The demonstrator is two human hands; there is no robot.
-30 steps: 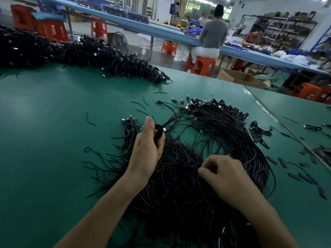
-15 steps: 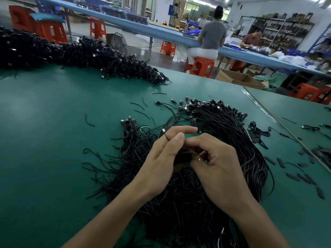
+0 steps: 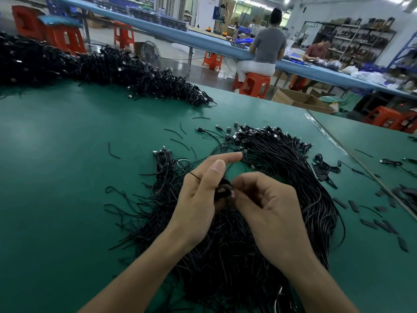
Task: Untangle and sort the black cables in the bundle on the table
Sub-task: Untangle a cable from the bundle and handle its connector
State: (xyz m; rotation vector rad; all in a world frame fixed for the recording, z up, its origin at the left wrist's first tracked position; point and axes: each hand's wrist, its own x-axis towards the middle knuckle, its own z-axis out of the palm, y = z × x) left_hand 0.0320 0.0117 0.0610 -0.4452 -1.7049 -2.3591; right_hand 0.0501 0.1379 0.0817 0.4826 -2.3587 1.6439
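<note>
We've got both hands just above the bundle (image 3: 293, 181), which sits on the table (image 3: 56, 181) right in front of us, fanned in an arc with the plug ends bunched at the far side. Left hand (image 3: 198, 197) has its lower fingers curled round a little coil (image 3: 223, 188) of cable, thumb up beside it and index stretched out straight. A thin strand crosses the hand near the thumb. Right hand (image 3: 270, 208) is curled in tight, fingertips pinching at the same coil from the other side. Which bit it has, we can't tell, since the knuckles hide it.

Holding it raised makes sense to us. Off the heap, one cable isn't snagging its neighbours, and the left can steady it while the right does the fiddly part. We reckon we're partway through a single cable, with loads left to go.

Flat black strips (image 3: 352, 205) lie scattered to the right. A much bigger pile (image 3: 112, 66) runs along the far left edge, well apart. Sorted or waiting, we can't say.
</note>
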